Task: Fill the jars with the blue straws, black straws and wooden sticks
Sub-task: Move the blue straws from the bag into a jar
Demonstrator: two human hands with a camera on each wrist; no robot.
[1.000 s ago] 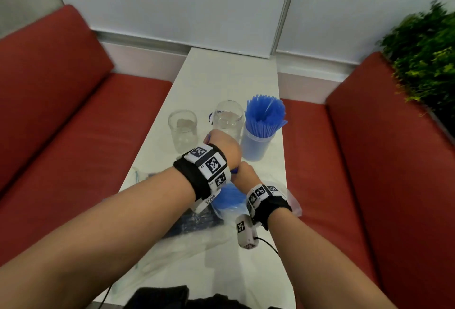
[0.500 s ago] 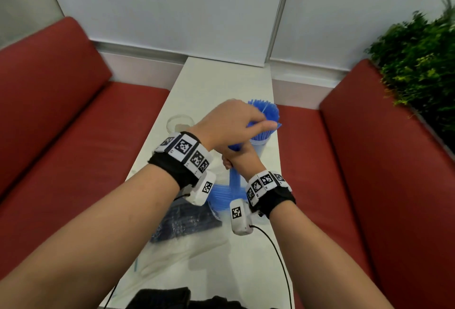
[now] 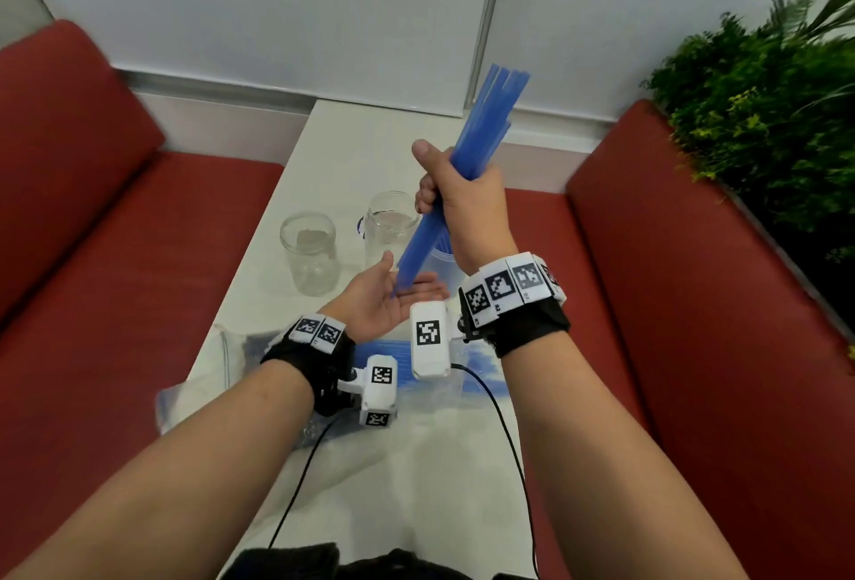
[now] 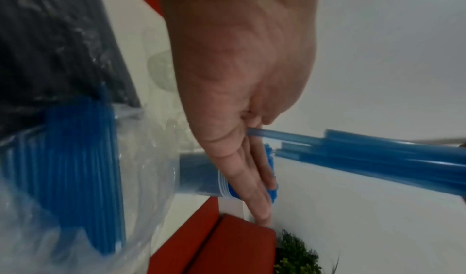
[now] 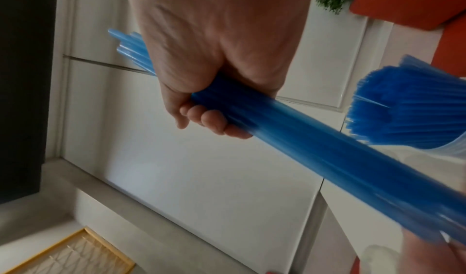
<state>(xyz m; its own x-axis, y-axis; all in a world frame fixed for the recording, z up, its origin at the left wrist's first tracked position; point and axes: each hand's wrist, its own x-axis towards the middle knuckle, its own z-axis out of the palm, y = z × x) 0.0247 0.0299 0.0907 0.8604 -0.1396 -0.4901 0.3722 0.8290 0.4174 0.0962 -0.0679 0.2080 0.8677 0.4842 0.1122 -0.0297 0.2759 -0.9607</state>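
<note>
My right hand (image 3: 458, 195) grips a bundle of blue straws (image 3: 481, 126) around its middle and holds it tilted above the white table (image 3: 370, 144). The bundle's lower ends rest on the palm of my left hand (image 3: 393, 297), which lies palm up with straight fingers (image 4: 252, 182). Two empty glass jars (image 3: 310, 251) (image 3: 388, 223) stand left of the hands. A third jar packed with blue straws (image 4: 201, 176) stands behind my right wrist, mostly hidden in the head view. In the right wrist view my fingers (image 5: 214, 119) curl round the bundle (image 5: 315, 149).
Near the table's front edge lie a clear bag of blue straws (image 4: 75, 168) and a bag of black straws (image 4: 50, 39). Red bench seats (image 3: 115, 255) flank the narrow table. A green plant (image 3: 763, 126) stands at the right, a white wall behind.
My right hand has lifted the straw bundle up and tilted it. My left hand has left the top of the straws and dropped below the bundle, palm up.
</note>
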